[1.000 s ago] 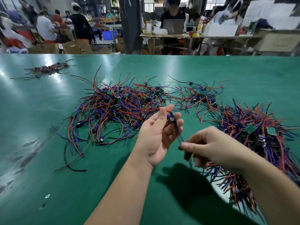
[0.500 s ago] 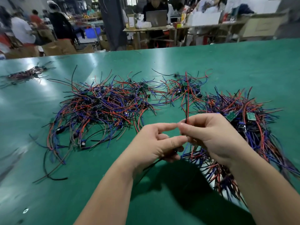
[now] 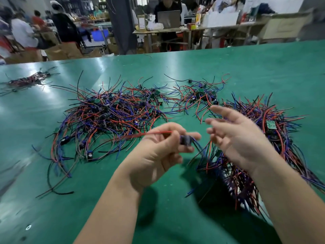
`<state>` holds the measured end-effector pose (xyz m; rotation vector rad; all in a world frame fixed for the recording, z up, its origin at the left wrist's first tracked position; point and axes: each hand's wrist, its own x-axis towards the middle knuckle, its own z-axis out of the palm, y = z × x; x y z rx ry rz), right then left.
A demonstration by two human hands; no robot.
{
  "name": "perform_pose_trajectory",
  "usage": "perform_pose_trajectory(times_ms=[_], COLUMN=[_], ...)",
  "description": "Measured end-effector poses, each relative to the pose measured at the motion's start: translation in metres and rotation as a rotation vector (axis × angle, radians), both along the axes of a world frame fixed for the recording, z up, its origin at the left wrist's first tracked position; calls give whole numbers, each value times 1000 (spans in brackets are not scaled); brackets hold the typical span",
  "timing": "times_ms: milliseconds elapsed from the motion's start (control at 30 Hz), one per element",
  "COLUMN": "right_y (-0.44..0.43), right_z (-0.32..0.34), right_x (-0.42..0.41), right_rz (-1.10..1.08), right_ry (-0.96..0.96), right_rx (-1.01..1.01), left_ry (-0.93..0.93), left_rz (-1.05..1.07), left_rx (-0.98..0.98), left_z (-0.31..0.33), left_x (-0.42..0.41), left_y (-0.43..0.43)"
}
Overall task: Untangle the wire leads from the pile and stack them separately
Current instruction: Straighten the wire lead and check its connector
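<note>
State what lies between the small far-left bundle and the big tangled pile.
Bare green table separates the small bundle from the big pile, apart from stray wire ends; seen in the head view.

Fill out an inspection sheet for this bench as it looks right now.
Surface: green table, glossy, glare at left.
Job's things: large tangled pile; smaller pile behind it; right pile with green boards; small bundle far left.
Clutter: small pale scrap near left.
Grippers: left hand pinches one wire lead; right hand open, holding nothing.
Cables: held lead's red wire runs left; its blue ones hang, blurred.
Surroundings: people at benches, laptop, cardboard boxes.
</note>
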<state>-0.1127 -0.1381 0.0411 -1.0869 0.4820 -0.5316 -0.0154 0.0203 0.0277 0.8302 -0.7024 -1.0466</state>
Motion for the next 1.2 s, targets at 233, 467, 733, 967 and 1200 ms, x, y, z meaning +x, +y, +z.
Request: perform_pose_trajectory(times_ms=[233,467,733,967,1200], right_y=[30,22,20,-6,-23], right_z=[-10,-5,-9,3,8], right_x=[7,8,6,1,-4], right_rz=[316,104,182,-154,-484], right_ry=[-108,-118,-61,23,-180], right_rx=[-87,99,-64,-297,-128], left_ry=[-66,-493,-157,-480,-373], left_rz=[455,487,382,69,100], left_rx=[-119,-8,207,609,544], left_z=[-2,-8,-6,-14,-10], left_x=[-7,-3,-6,-2,7], left_y=[-15,-16,-17,-9,-4])
